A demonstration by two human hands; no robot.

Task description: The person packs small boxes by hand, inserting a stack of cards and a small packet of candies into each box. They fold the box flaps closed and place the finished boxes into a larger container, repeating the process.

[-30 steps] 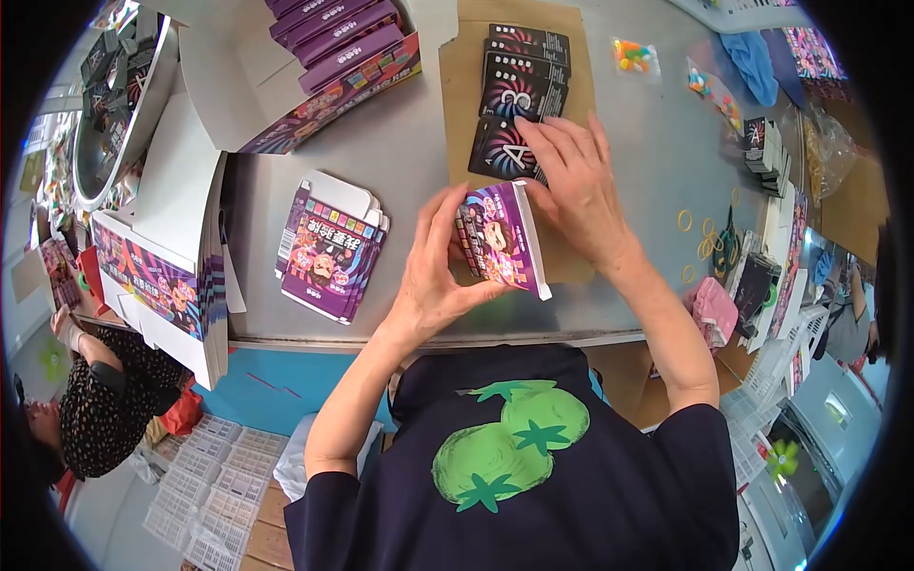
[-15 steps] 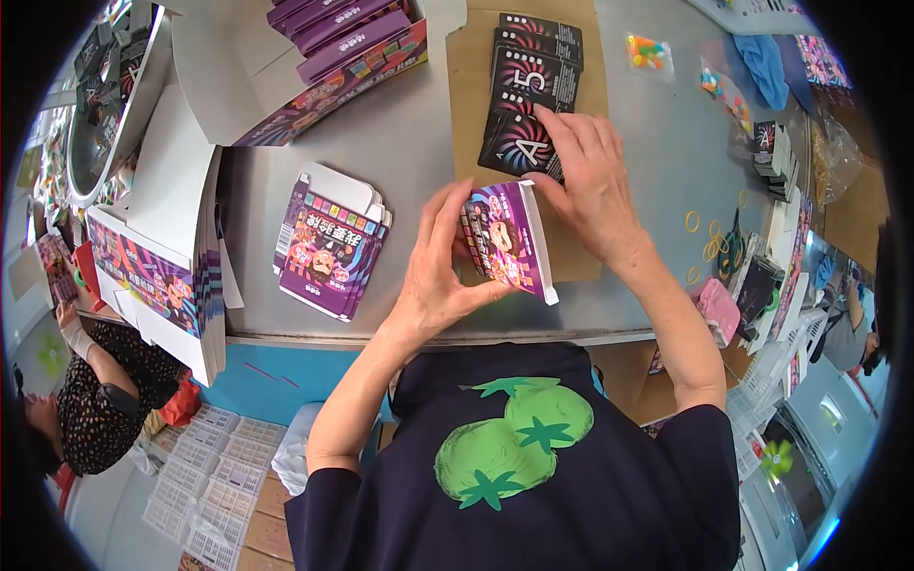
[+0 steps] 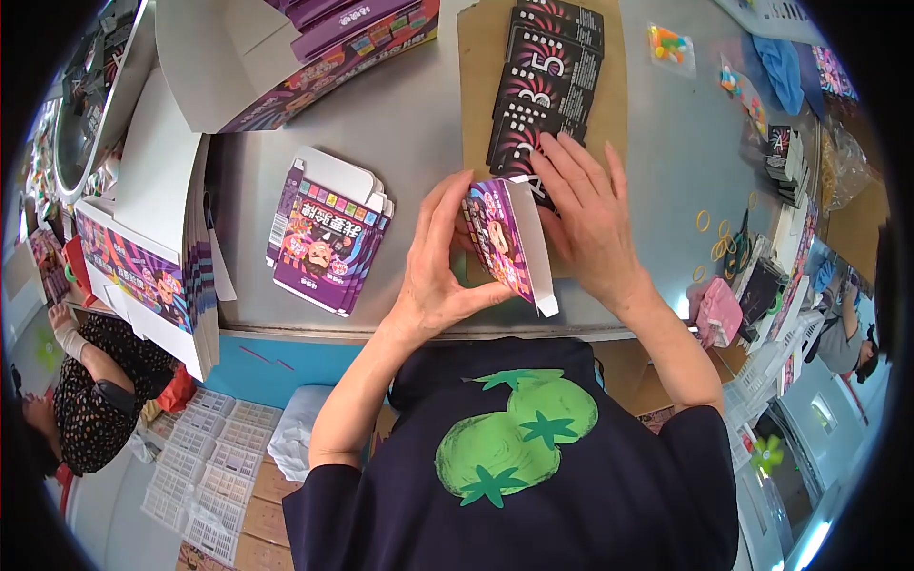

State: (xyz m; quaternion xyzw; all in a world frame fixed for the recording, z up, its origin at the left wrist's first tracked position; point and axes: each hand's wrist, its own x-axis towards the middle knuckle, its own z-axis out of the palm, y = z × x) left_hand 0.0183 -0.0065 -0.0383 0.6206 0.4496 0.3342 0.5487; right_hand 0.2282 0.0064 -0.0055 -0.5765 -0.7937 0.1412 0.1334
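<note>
My left hand (image 3: 433, 271) grips a small purple printed card box (image 3: 503, 243), held upright with its white flap open toward the right. My right hand (image 3: 590, 219) lies flat with fingers spread on the nearest black card deck (image 3: 526, 152), right behind the box's open end. A row of black numbered decks (image 3: 547, 76) runs away from me on a brown cardboard sheet (image 3: 476, 105). Whether the right hand has lifted a deck is hidden by the box.
A stack of flat purple boxes (image 3: 328, 238) lies left of my hands on the metal table (image 3: 419, 143). A big open carton with filled boxes (image 3: 314, 38) stands at the back left. Rubber bands (image 3: 714, 243) and card packs lie at right. Another person (image 3: 81, 400) sits lower left.
My right hand slid back from the deck row to the box's open end. The box tilted more upright, and the view shifted so the table sits lower.
</note>
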